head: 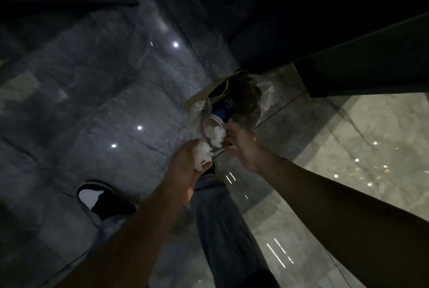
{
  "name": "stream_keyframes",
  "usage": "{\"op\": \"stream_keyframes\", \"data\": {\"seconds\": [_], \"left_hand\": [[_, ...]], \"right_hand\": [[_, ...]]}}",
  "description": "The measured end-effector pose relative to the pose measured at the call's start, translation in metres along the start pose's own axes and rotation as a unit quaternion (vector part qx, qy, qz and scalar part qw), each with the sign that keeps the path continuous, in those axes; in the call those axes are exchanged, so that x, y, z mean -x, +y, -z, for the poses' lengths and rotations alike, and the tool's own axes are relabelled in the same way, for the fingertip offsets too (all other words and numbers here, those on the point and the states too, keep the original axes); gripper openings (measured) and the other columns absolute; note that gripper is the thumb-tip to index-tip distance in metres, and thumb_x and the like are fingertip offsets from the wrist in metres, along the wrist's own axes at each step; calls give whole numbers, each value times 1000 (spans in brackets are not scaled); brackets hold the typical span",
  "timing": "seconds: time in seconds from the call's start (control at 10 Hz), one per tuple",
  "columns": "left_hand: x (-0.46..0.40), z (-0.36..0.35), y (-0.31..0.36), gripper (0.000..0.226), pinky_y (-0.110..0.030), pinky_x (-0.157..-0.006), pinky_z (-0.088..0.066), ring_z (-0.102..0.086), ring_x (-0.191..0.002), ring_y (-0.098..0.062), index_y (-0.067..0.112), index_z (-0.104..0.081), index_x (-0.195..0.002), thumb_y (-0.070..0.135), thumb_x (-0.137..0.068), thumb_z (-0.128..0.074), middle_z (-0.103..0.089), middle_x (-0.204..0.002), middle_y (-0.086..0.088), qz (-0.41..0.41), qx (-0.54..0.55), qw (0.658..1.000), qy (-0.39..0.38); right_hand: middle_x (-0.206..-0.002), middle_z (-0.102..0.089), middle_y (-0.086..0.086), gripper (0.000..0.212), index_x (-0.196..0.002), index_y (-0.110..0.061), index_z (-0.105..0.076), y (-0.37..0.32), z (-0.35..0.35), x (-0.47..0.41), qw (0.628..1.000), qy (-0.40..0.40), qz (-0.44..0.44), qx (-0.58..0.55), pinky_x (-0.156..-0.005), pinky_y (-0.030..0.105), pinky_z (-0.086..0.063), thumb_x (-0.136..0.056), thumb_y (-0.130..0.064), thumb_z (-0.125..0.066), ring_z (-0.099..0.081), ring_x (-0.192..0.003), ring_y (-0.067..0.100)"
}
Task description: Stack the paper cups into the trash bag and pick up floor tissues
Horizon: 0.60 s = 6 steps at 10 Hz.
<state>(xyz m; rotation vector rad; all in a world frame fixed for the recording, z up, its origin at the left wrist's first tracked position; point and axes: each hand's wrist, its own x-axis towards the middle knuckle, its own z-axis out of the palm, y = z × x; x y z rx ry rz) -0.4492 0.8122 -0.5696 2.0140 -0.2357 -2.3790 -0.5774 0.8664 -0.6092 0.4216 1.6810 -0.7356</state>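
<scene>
Nearest to me at six o'clock are my jeans and, out at eight o'clock, my black-and-white shoe on the dark stone floor. Both bare forearms reach up the frame towards twelve o'clock and meet just above centre.

My left hand is curled around a wad of white tissue, fingers wrapped over it from the left with the thumb below; it is closed on the wad, not loosely cupped. My right hand sits just beside it at two o'clock from the left hand, wrist bent, fingers pinched on what looks like the rim of the clear trash bag, with a second clump of tissue at its fingertips. Whether that clump is in the fingers or already inside the plastic I cannot tell; the light is poor.

The bag hangs just beyond both hands, toward twelve to one o'clock, its mouth facing back at me. Through the plastic I make out a dark blue paper cup with white stripes, lying with its long axis running from seven to one o'clock, and something brown behind it.

I judge the left hand's wad must travel a short way toward one o'clock into the mouth, which the right hand holds open. The left hand is the one to move.
</scene>
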Motion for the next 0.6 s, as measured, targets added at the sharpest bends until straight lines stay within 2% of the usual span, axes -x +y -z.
{"op": "stream_keyframes", "data": {"seconds": [0.1,0.2,0.3,0.4,0.5,0.6], "left_hand": [[-3,-15,4,18,-39,-100,-44,-58,-93,-20,6,-57,-97,9,-99,-39,-57,-100,-9,-3,-38,999,-18],[-10,-23,7,30,-38,-104,-42,-56,-120,-26,7,-58,-122,21,-98,-45,-61,-123,-12,8,-58,998,0],[-11,-21,0,22,-39,-105,-42,-57,-118,-23,19,-63,-103,26,-98,-43,-64,-117,-3,7,-90,996,-10],[-13,-14,-4,19,-40,-104,-41,-54,-111,-22,21,-60,-91,23,-98,-44,-60,-107,0,13,-91,996,15],[-12,0,-8,23,-41,-105,-40,-50,-122,-28,8,-57,-113,17,-100,-40,-53,-122,-11,36,-75,996,37],[-2,18,-13,40,-34,-85,-49,-59,-105,-24,0,-49,-133,18,-98,-44,-60,-112,-11,11,-74,995,60]], "right_hand": [[-107,-67,8,40,-117,-9,-62,2,9,2,1000,-10,4,-6,-72,26,-47,-93,-37,-48,-62,-88,16],[-106,-71,10,33,-111,-10,-68,6,23,5,1000,-5,4,8,-78,31,-52,-89,-30,-56,-66,-91,18],[-117,-68,8,30,-108,-15,-70,11,36,11,998,4,12,54,-97,41,-49,-92,-31,-51,-61,-109,23],[-122,-61,27,37,-116,-2,-64,20,49,12,998,5,16,65,-78,31,-48,-94,-27,-48,-59,-100,29],[-105,-59,39,33,-108,9,-61,26,55,18,996,12,37,83,-59,26,-38,-94,-19,-50,-58,-79,36],[-77,-64,12,18,-80,-8,-68,35,55,24,987,26,65,147,-63,33,-43,-89,-13,-54,-55,-66,18]]}}
